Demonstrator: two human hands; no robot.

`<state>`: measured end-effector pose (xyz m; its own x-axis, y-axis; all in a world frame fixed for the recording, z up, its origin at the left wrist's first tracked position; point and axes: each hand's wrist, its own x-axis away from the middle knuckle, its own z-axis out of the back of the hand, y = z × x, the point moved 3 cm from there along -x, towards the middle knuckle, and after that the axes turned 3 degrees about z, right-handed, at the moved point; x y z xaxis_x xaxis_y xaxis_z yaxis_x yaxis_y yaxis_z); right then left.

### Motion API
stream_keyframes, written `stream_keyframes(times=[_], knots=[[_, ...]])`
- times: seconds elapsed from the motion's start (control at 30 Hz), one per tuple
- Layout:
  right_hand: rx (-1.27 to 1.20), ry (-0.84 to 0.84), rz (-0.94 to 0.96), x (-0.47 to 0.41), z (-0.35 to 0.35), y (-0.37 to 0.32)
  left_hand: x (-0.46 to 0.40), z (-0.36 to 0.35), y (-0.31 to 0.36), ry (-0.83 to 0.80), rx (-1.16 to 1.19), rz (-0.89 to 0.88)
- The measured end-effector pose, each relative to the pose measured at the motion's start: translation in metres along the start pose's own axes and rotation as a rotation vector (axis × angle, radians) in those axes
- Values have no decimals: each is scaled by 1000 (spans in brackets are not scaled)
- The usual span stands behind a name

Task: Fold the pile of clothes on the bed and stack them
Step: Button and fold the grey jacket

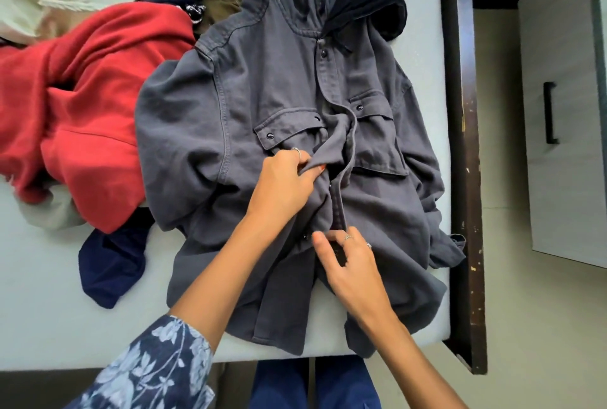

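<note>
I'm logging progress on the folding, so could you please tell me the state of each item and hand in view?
grey hooded jacket: spread face up on the bed, unfolded, front placket bunched.
left hand: pinching the jacket's front fabric.
right hand: pinching the placket lower down.
red garment: crumpled, unfolded.
navy garment: crumpled, partly under the red one.
drawer unit: closed.
</note>
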<state>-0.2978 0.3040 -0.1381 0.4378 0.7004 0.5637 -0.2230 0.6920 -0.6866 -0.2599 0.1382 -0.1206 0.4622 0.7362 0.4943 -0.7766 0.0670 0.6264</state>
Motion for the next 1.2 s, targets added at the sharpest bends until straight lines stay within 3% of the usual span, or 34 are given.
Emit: stream_keyframes(times=[0.17, 0.3, 0.47, 0.57, 0.67, 0.83, 1.0, 1.2], knots=[[-85, 139, 44, 1, -2, -5, 20, -1, -9, 107, 146, 33], [-203, 175, -31, 17, 17, -2, 67, -4, -20, 307, 133, -159], [-23, 106, -179, 16, 10, 15, 92, -36, -62, 142, 238, 91], [78, 105, -223, 3, -8, 15, 83, -53, -79, -16, 79, 109], [115, 107, -373, -13, -34, 24, 71, -57, -85, -48, -170, 45], [-216, 323, -598, -39, -58, 25, 52, -53, -84, 61, -316, -6], [-343, 374, -520, -39, -60, 23, 39, -53, -83, 87, -323, -37], [-273, 248, -189, 12, -16, 9, 77, -38, -57, 73, -172, -121]])
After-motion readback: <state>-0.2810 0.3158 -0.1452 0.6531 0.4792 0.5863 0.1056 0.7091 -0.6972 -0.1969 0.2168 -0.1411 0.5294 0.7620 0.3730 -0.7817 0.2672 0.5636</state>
